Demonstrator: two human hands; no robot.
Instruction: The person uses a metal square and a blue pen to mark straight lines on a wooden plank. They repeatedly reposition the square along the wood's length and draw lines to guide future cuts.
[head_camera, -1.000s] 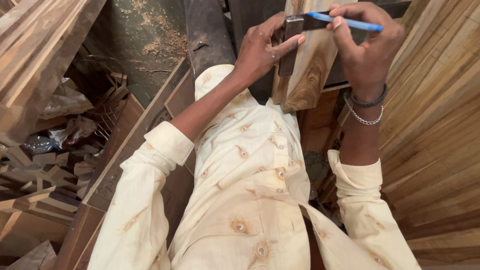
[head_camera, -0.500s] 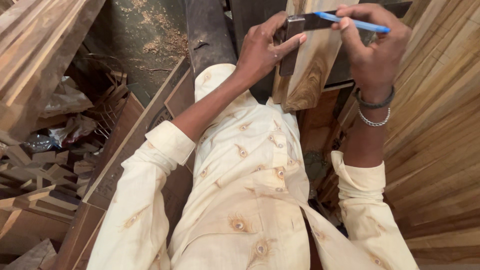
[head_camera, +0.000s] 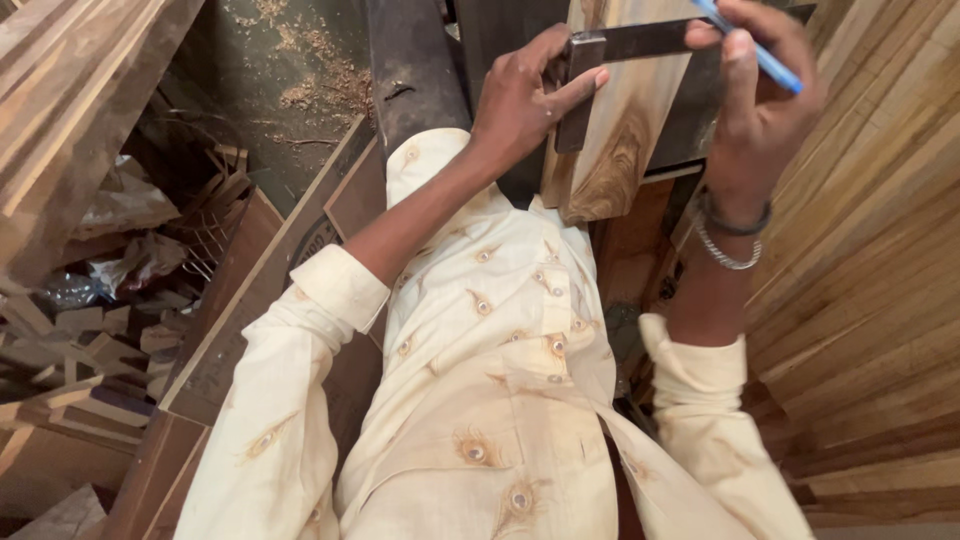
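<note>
I see a light wooden board (head_camera: 625, 130) standing at the top centre of the head view, its lower end showing a dark knot, just above my cream patterned shirt (head_camera: 500, 400). A metal try square (head_camera: 610, 60) lies against the board: its thick stock runs down the board's left edge, its blade crosses the face toward the right. My left hand (head_camera: 525, 105) is clamped on the stock, thumb pressed across it and fingers wrapped behind. My right hand (head_camera: 760, 100) is closed around a blue pen (head_camera: 755, 50), the fingertips resting on the blade near the top edge; the pen's tip is out of frame. Two bracelets (head_camera: 730, 235) circle the right wrist. Stacked planks (head_camera: 880, 300) rise along the right. Offcuts (head_camera: 90, 350) and sawdust (head_camera: 300, 60) cover the floor at left, beside a cardboard sheet (head_camera: 260, 300).
</note>
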